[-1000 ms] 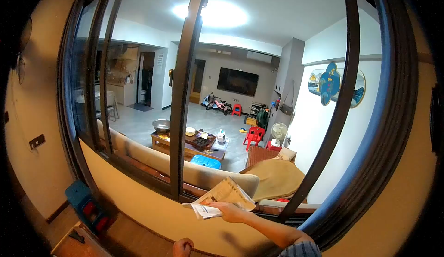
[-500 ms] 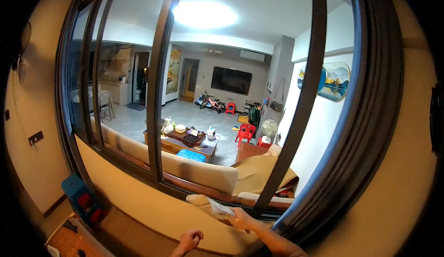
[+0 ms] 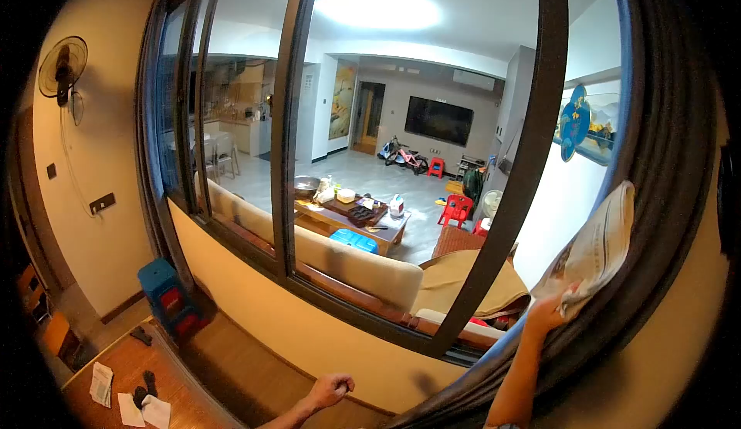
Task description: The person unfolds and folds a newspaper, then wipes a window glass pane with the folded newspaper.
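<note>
A folded newspaper [image 3: 598,244] is gripped at its lower end by my right hand [image 3: 549,313], raised at the right in front of the dark curtain [image 3: 656,221] and the window's right side. My left hand [image 3: 332,390] is low in the middle, below the window ledge, with its fingers curled; whatever it may hold is too small to make out. The dark window frame [image 3: 494,275] stands between me and a lit living room.
A wooden table [image 3: 185,398] with papers [image 3: 102,384] and dark items is at the lower left. Stacked stools [image 3: 166,294] stand by the wall, below a wall fan [image 3: 63,70]. Beyond the window are a sofa [image 3: 355,271] and a low table [image 3: 394,232].
My right hand has swung the newspaper up and right, from the window's lower edge to the curtain. My left hand stays low and curled. The view has turned, showing more of the table at left.
</note>
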### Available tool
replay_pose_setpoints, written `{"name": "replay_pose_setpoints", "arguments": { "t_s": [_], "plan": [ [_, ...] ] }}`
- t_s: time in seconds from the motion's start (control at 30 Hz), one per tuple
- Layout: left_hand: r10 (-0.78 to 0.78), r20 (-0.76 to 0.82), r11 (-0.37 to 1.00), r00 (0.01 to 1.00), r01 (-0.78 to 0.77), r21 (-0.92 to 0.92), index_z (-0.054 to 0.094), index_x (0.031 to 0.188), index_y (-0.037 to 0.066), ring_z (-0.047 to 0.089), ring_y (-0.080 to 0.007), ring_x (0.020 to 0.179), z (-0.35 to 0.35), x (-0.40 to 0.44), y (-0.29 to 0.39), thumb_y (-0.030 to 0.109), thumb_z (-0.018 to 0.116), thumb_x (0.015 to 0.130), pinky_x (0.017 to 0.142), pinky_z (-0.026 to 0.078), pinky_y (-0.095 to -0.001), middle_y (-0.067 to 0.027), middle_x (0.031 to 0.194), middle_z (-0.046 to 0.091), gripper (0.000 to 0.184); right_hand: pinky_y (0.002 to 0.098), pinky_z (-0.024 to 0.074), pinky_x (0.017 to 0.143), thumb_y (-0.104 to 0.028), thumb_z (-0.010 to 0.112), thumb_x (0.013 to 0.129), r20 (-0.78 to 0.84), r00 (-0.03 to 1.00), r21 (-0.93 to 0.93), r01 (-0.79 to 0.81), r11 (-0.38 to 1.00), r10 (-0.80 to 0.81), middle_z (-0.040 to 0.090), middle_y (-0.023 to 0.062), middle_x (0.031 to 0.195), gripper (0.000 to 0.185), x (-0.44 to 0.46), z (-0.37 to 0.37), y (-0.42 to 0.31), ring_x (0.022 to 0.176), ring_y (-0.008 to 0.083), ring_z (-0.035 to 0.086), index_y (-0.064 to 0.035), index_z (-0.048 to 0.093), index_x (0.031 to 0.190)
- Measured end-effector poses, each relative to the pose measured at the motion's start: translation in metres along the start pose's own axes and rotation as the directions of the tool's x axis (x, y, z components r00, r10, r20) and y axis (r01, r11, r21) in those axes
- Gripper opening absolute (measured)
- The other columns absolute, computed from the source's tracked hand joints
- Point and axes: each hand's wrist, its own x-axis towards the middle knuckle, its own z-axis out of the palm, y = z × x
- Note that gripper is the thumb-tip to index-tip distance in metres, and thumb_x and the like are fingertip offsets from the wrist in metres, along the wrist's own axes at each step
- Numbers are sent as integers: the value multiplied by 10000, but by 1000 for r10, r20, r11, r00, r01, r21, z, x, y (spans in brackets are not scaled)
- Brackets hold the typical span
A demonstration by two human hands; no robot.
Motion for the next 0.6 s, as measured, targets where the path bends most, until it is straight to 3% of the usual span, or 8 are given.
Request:
{"name": "replay_pose_setpoints", "arguments": {
  "t_s": [0.13,0.23,0.27,0.3,0.33,0.37,0.43,0.6],
  "plan": [
    [-5,40,1000,999,5,-6,675,837,66,600,-183,642,-10,15,18,5,535,816,611,476,-330,-85,701,634,155,461,418,1124,-12,495,939,152,988,232,-51,971,16,576,325,1373,454,30,41,-10,1286,391,577,172,505,1354],
    [79,-6,996,997,-79,32,664,831,43,618,-191,661,-11,26,19,-56,504,806,626,494,-329,-79,704,636,189,437,548,928,-294,509,1050,365,905,-304,337,891,-218,652,275,1232,449,54,72,60,1119,328,673,47,586,1331],
    [39,11,998,999,-39,39,661,831,33,616,-192,657,-9,28,4,-79,511,802,620,493,-322,-91,711,637,189,438,544,943,-309,508,1051,412,897,-292,294,910,-158,626,271,1269,473,60,82,54,1138,330,660,43,547,1363],
    [63,4,998,998,-63,7,656,822,29,602,-186,639,-11,30,7,-89,512,805,608,485,-313,-101,706,630,187,439,539,958,-325,507,1052,483,872,-190,17,982,78,599,267,1305,500,65,83,38,1157,333,646,40,509,1395],
    [44,39,999,998,-43,-22,649,811,25,589,-178,617,-15,32,7,-95,506,806,594,473,-307,-101,691,620,186,440,535,973,-340,506,1054,524,732,23,-522,852,435,572,263,1341,531,72,85,12,1176,336,633,37,471,1427],
    [12,48,999,999,-10,-42,645,807,25,588,-180,614,-17,29,0,-95,505,806,594,471,-305,-100,687,618,185,441,530,988,-356,505,1055,533,511,95,-828,553,674,546,259,1377,565,80,82,-21,1195,339,619,33,432,1459],
    [-28,43,996,999,31,-81,639,798,23,586,-183,608,-22,34,-3,-97,502,807,594,467,-301,-97,680,613,182,443,521,1019,-386,503,1057,542,393,78,-904,421,743,492,250,1449,639,86,84,-43,1233,344,592,26,356,1522],
    [-37,34,997,999,39,-74,622,774,15,609,-184,629,-21,40,-26,-95,491,821,605,481,-303,-97,685,622,178,453,449,1117,-358,567,1048,657,382,212,-921,327,649,447,201,1538,757,82,97,-20,1329,341,524,15,200,1595]
  ]
}}
